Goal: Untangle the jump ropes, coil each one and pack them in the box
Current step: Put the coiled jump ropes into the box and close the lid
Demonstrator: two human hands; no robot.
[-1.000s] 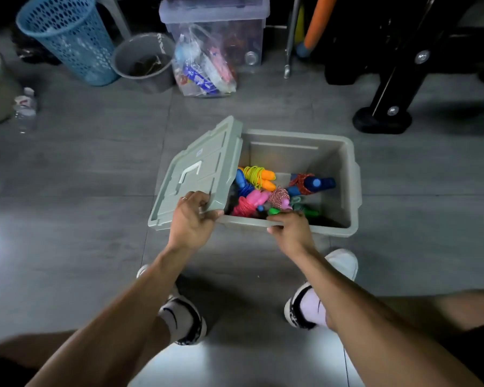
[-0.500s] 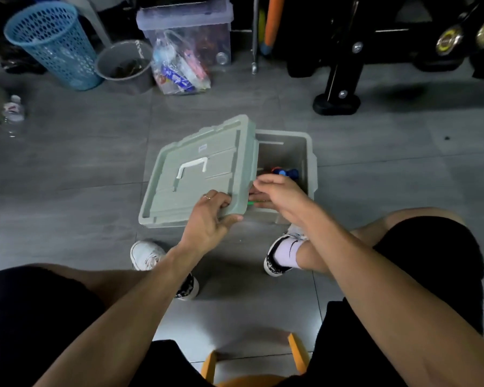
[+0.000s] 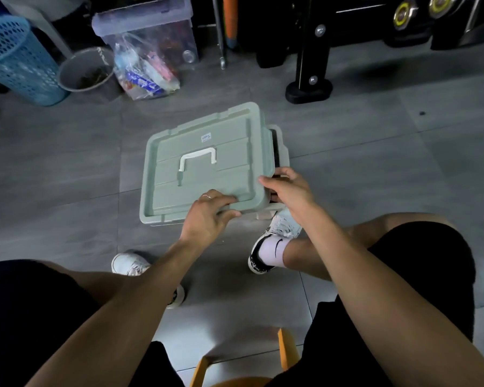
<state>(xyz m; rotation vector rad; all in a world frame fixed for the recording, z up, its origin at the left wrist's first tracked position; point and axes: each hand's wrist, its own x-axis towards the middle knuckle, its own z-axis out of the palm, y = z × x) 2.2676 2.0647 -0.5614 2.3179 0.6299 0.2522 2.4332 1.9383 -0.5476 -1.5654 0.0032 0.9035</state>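
A: While scanning from biggest downward, begin with grey tiled floor (image 3: 67,169). Carries everything. What along its far edge?

B: From left: one blue basket (image 3: 14,60), one clear tub (image 3: 146,26) behind one filled plastic bag (image 3: 146,76), one grey bucket (image 3: 84,71) between basket and bag, one black stand foot (image 3: 309,90) further right. Near edge: one orange stool (image 3: 285,347), between two knees.

A: How many boxes?

B: One box (image 3: 282,146), mid-floor, well apart from that clutter. Almost wholly covered by one pale green lid (image 3: 201,174). Shows only a strip of rim and dark opening along right edge.

A: Seated square?

B: No. Lies shifted leftward, overhanging box's left edge, turned slightly askew.

A: Hands?

B: Two, both on lid's near side. Left hand (image 3: 207,216) grips near edge, right of middle: fingers (image 3: 224,201) laid over top surface, thumb tucked against rim beneath. Right hand (image 3: 288,188) clasps near right corner, thumb on top, fingers curled round lid's right edge, just beside exposed box rim.

A: Ropes?

B: Hidden under lid; cannot count.

A: Smaller things?

B: Two shoes: left shoe (image 3: 132,265) well short of box, right shoe (image 3: 277,236) just beside box's near right corner. One white handle (image 3: 197,160) at lid's centre. One small sticker (image 3: 206,137) toward lid's far edge. One ring (image 3: 207,196) on left hand.
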